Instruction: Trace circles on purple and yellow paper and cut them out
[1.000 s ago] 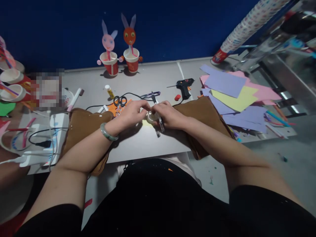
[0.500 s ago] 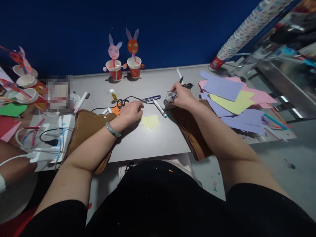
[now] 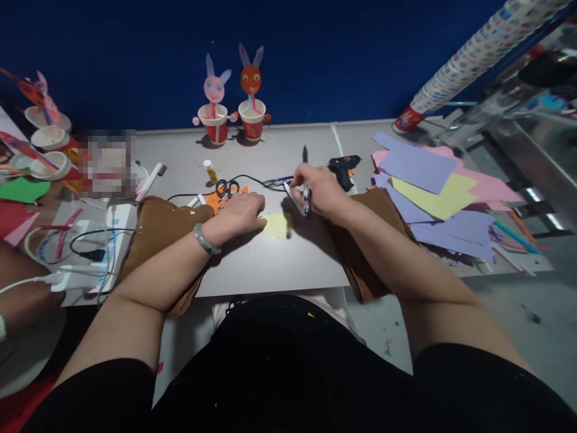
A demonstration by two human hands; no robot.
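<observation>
By the bent fingers of the right hand (image 3: pixel 319 187), a pen (image 3: pixel 307 197) is gripped; whether yellow paper (image 3: pixel 278 226) is held by the half-curled left hand (image 3: pixel 241 212) cannot be told.

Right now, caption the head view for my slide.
Right hand holding a pen, left hand at yellow paper, pink rabbit figure and orange rabbit figure behind.

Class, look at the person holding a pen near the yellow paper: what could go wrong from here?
1. The yellow paper might slip if marked with the pen: the left hand is at its edge, but firm pressure can't be confirmed.
2. The right hand could bump the nearby glue gun; whether it's hot isn't visible.
3. Lifting the scissors might snag the black cord beside them.
</observation>
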